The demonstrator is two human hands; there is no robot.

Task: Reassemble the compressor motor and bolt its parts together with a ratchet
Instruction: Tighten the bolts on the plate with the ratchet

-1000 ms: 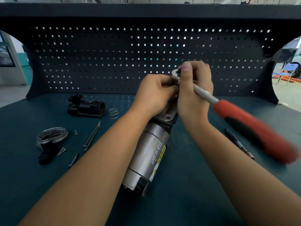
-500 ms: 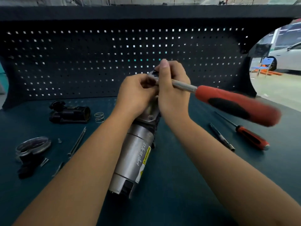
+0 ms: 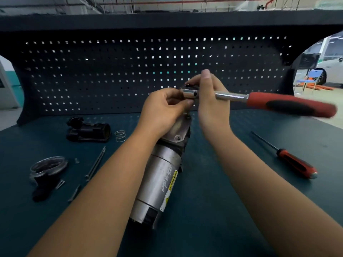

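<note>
The compressor motor (image 3: pixel 161 175) lies on the surface (image 3: pixel 213 210), cast end toward the pegboard (image 3: pixel 111 75), directly below both hands. The right hand (image 3: pixel 210 102) grips the ratchet (image 3: pixel 289 104) close to its head, thumb on top; the red handle extends to the right. The left hand (image 3: pixel 163 108) has its fingers curled, pinching the underside of the ratchet head. A screwdriver (image 3: pixel 295 162) lies right of the motor; a black housing (image 3: pixel 89 131) and spring (image 3: pixel 120 135) lie left.
</note>
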